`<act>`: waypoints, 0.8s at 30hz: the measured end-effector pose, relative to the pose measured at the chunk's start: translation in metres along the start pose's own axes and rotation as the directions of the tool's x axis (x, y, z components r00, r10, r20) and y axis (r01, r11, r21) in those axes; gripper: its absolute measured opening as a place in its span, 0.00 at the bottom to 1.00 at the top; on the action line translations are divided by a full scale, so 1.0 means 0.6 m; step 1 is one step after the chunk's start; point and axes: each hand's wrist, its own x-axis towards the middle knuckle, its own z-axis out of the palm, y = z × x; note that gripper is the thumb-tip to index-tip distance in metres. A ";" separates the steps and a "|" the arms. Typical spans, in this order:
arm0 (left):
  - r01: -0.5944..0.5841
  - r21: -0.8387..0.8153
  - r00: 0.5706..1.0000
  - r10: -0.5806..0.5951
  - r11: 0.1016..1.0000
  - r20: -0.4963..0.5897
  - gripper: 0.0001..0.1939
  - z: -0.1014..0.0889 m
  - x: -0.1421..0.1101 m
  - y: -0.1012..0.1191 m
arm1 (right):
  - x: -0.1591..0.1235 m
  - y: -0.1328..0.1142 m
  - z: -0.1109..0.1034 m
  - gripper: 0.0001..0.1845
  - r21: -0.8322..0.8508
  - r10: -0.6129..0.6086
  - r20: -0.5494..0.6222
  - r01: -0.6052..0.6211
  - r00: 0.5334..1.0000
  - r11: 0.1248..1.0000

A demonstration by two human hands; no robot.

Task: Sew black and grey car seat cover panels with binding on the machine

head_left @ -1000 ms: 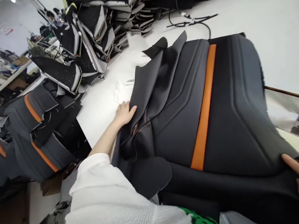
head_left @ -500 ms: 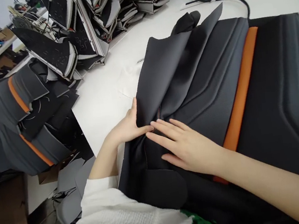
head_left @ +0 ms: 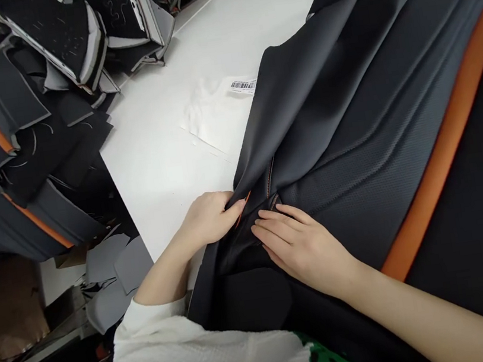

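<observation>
Right hand (head_left: 307,246) has crossed from the far edge to beside the stitched seam (head_left: 270,177) since a second ago; left hand (head_left: 211,218), spread half a second back, now pinches the near edge of the dark cover (head_left: 354,183). Right lies flat, fingers together, I note. Cover rests on the tabletop (head_left: 152,151). My guess: soft, floppy, slightly slippery, fairly light; best gripped at the seamed edge, avoiding the loose flap (head_left: 296,95).

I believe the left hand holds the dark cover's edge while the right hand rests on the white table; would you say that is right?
Not quite: the head view shows the right hand resting on the cover, not the table. The left hand does hold the cover's edge.
</observation>
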 end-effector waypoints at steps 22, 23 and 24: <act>0.155 -0.828 0.985 -0.018 0.539 0.173 0.21 0.004 -0.010 -0.009 | -0.012 -0.026 0.012 0.20 -0.094 -0.007 -0.014 0.005 1.000 0.996; 0.071 -0.752 0.991 0.042 0.656 0.130 0.21 -0.002 -0.007 -0.006 | -0.010 -0.030 0.017 0.21 -0.113 -0.002 0.010 0.003 1.000 0.994; -0.018 -0.656 0.990 0.106 0.754 0.096 0.21 -0.008 -0.003 -0.002 | -0.008 -0.033 0.021 0.21 -0.132 -0.003 0.028 0.007 1.000 0.991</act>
